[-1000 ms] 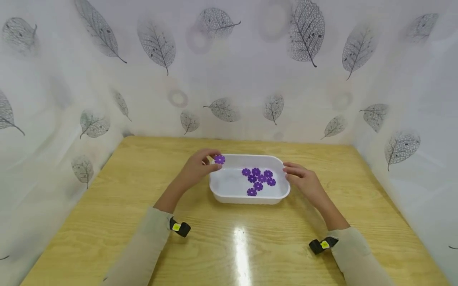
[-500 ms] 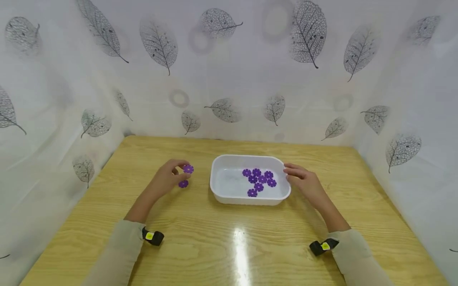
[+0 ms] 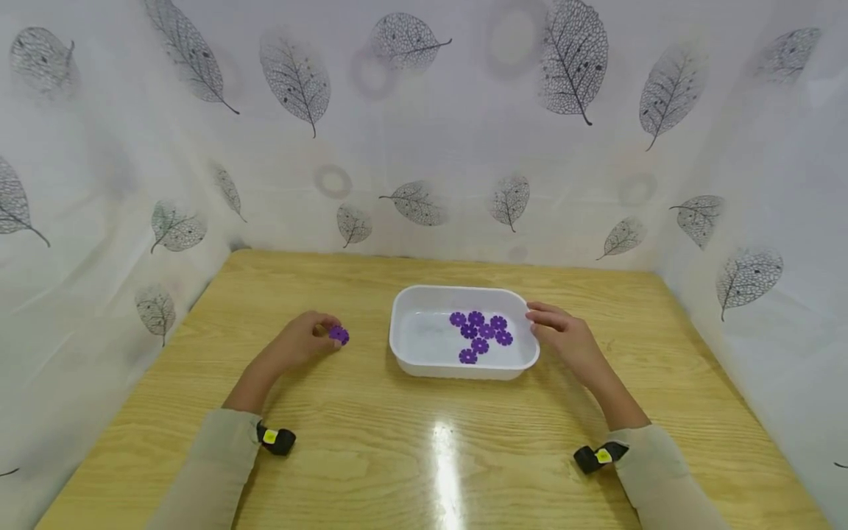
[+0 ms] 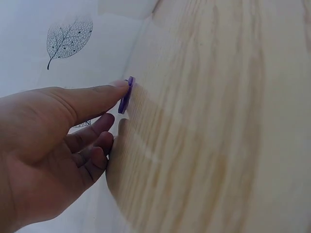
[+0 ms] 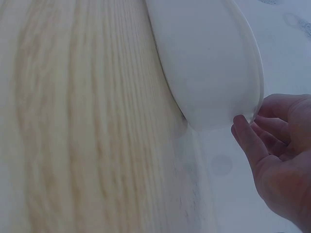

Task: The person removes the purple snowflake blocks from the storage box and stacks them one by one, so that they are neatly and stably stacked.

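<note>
In the head view my left hand (image 3: 306, 338) is low over the left part of the table. Its thumb and fingers hold a purple flower-shaped plastic disc (image 3: 339, 336), right where another such disc lay; any disc beneath is hidden. Seen from the left wrist, the thumb presses on the purple disc (image 4: 127, 94), which shows edge-on, while the other fingers curl below. My right hand (image 3: 562, 331) holds the right end of a white plastic tray (image 3: 424, 366). From the right wrist, thumb and fingers meet the tray's end (image 5: 214, 73) at its rim.
Several purple discs (image 3: 480, 345) lie inside the tray, mostly in its right half. The wooden table (image 3: 371, 456) ends at white leaf-patterned curtains (image 3: 450, 147) at the back and both sides. A black camera is strapped to each wrist.
My left hand has moved left from the tray's left end with a purple disc, then down to the disc lying on the table. The right hand has stayed at the tray's right end.
</note>
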{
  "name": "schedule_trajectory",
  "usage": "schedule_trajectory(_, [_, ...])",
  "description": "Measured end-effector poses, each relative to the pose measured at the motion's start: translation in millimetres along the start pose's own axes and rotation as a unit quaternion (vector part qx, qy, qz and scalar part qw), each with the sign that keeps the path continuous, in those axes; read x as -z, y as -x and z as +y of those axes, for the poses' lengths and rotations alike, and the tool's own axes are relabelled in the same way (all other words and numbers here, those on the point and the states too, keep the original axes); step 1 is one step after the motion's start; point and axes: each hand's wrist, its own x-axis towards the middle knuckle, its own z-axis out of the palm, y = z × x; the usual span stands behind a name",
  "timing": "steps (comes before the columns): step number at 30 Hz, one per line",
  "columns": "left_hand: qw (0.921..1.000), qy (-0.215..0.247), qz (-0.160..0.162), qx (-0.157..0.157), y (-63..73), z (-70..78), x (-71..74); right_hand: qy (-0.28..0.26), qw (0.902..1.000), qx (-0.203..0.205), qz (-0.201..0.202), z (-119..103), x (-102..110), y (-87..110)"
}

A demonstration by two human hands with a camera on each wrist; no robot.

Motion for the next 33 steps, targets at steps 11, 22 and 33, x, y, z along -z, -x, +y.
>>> schedule_trajectory(11, [0.9994,-0.028,-0.005,-0.019,-1.9,-4.6,-1.9,-0.001,1.0000,-0.003,0.000,-0.5,0.0,-0.3])
schedule_trajectory(22, [0.9995,-0.023,-0.006,-0.022,-1.6,-6.1,-2.3,-0.001,1.0000,0.000,0.000,0.6,-0.2,-1.5])
schedule_trajectory(33, [0.9994,-0.025,-0.007,-0.024,0.1,-5.2,-1.9,-0.002,1.0000,0.000,0.000,-1.1,0.2,-0.4])
